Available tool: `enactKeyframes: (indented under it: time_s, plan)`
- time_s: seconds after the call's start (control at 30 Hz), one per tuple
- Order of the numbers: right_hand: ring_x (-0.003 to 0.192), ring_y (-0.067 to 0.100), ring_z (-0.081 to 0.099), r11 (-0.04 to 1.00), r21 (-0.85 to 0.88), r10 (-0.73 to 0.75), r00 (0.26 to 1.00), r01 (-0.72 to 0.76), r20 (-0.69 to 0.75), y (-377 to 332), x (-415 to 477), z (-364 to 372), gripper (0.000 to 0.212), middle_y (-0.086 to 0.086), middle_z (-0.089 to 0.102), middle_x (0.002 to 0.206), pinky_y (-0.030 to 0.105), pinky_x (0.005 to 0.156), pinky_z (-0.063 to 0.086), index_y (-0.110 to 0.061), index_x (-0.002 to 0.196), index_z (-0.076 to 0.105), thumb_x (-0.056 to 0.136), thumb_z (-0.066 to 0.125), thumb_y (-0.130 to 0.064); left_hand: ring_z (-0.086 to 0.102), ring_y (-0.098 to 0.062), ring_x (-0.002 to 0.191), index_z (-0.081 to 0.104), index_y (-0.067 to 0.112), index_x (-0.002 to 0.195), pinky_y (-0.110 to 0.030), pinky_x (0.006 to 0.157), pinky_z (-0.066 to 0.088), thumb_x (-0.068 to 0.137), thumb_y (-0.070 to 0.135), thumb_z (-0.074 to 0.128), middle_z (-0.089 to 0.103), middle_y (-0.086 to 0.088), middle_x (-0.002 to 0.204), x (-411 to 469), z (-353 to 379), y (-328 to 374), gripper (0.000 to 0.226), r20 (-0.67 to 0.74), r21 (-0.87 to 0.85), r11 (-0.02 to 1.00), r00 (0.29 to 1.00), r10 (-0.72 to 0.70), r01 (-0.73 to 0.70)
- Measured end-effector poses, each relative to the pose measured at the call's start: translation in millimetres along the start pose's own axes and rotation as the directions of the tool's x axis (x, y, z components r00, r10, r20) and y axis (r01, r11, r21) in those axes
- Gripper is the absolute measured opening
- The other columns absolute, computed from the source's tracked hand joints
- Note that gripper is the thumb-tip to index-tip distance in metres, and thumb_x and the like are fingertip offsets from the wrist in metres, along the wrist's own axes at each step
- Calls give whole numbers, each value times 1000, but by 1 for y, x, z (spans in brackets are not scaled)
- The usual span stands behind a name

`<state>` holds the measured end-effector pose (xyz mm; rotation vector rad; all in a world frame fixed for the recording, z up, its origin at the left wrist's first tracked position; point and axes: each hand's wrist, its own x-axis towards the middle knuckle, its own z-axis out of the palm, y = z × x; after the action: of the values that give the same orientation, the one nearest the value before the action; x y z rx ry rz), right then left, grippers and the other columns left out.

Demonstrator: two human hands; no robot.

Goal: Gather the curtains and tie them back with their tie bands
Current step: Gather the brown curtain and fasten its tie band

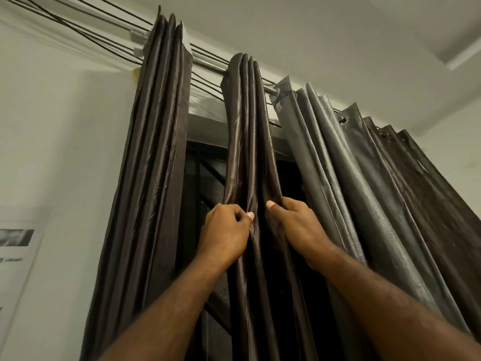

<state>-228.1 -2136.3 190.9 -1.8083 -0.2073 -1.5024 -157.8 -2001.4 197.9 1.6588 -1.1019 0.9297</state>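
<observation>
Dark brown satin curtains hang from a metal rod (208, 64) above a window. The middle curtain panel (247, 142) is bunched into narrow folds. My left hand (226, 233) pinches its left side and my right hand (296, 227) grips its right side, both at the same height. A second bunched brown panel (156, 142) hangs to the left, apart from my hands. A greyer eyelet curtain (364, 178) spreads out in pleats to the right. No tie band is visible.
Behind the curtains is a dark window with a metal grille (208, 175). Thin cables (78, 24) run along the wall top at upper left. A printed sheet (15, 246) hangs on the white wall at left. The ceiling is close above.
</observation>
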Motion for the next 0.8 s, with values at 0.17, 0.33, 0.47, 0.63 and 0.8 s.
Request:
enactKeyframes:
  time_s: [0.17, 0.33, 0.47, 0.63, 0.8]
  plan:
    - [82, 22, 72, 997, -69, 19, 996, -25, -85, 6, -2, -2, 27, 6, 75, 88, 35, 72, 56, -19, 88, 72, 99, 55, -36, 60, -2, 87, 71, 17, 89, -14, 69, 39, 98, 36, 54, 67, 7, 92, -4, -1, -4, 26, 36, -245, 968, 998, -50, 57]
    - [71, 12, 68, 998, 53, 33, 999, -32, -3, 7, -5, 5, 44, -3, 71, 82, 28, 65, 53, -14, 90, 69, 92, 59, -57, 53, -3, 93, 62, 29, 97, -24, 73, 48, 82, 51, 71, 47, 14, 108, -3, 18, -7, 28, 20, 54, 998, 1000, -22, 20]
    - [51, 6, 55, 989, -145, -22, 999, 16, -38, 12, -5, 8, 25, -4, 61, 70, 16, 44, 39, -15, 81, 61, 97, 62, -35, 58, -2, 89, 68, 28, 87, -13, 64, 43, 88, 35, 70, 58, 6, 118, -2, 19, -11, 8, -33, 84, 996, 999, 2, 1]
    - [65, 18, 59, 983, -183, -16, 987, -15, -163, 19, -4, 6, 24, 2, 62, 75, 33, 58, 46, -21, 74, 53, 97, 46, -23, 57, 14, 80, 61, 22, 74, -2, 53, 38, 90, 23, 65, 57, -2, 128, -12, 3, -16, 16, -142, -7, 999, 989, 46, -47]
    - [63, 12, 59, 994, -107, -42, 993, 31, -108, 12, -6, 21, 28, -3, 61, 74, 34, 59, 46, -25, 77, 51, 98, 49, -42, 53, 0, 111, 65, 32, 94, -11, 75, 42, 93, 37, 61, 39, 1, 149, -22, 13, -3, 7, -9, 136, 981, 990, 140, -137]
